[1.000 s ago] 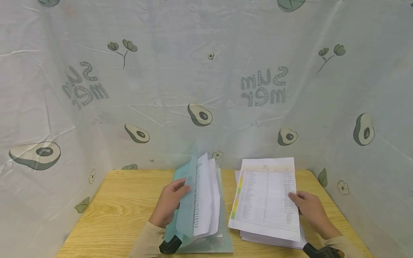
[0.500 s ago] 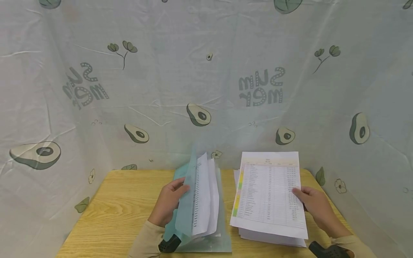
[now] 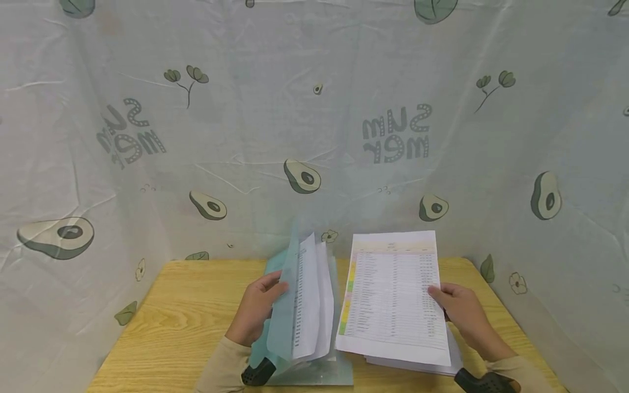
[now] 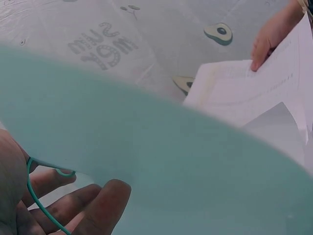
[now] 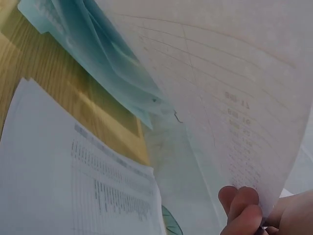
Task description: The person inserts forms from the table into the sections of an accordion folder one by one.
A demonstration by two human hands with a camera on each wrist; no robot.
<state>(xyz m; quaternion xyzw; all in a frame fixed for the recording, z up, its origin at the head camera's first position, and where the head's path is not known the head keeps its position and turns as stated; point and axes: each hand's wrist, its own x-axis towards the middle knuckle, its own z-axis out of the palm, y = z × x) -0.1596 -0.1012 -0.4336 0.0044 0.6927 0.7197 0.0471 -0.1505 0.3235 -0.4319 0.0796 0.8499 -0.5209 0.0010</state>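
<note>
A teal translucent folder (image 3: pixel 284 322) stands partly open on the table, with white printed papers (image 3: pixel 307 305) inside. My left hand (image 3: pixel 257 308) holds its raised cover, thumb on one face and fingers behind. In the left wrist view, a thin teal elastic cord (image 4: pixel 36 196) runs across that hand. To the right, my right hand (image 3: pixel 464 314) pinches the right edge of a printed table sheet (image 3: pixel 393 300) with a yellow and green strip down its left side. The raised sheet tilts over a paper stack (image 5: pixel 73 181) and partly hides it in the head view.
The wooden table (image 3: pixel 187 311) has a patterned white curtain (image 3: pixel 236 136) behind it and along both sides. The folder's clear lower part (image 3: pixel 324 374) lies flat near the front edge, left of the paper stack.
The printed sheet and my right hand rose and went slightly right, then shifted left toward the folder. My left hand keeps its hold on the folder cover without visible movement.
</note>
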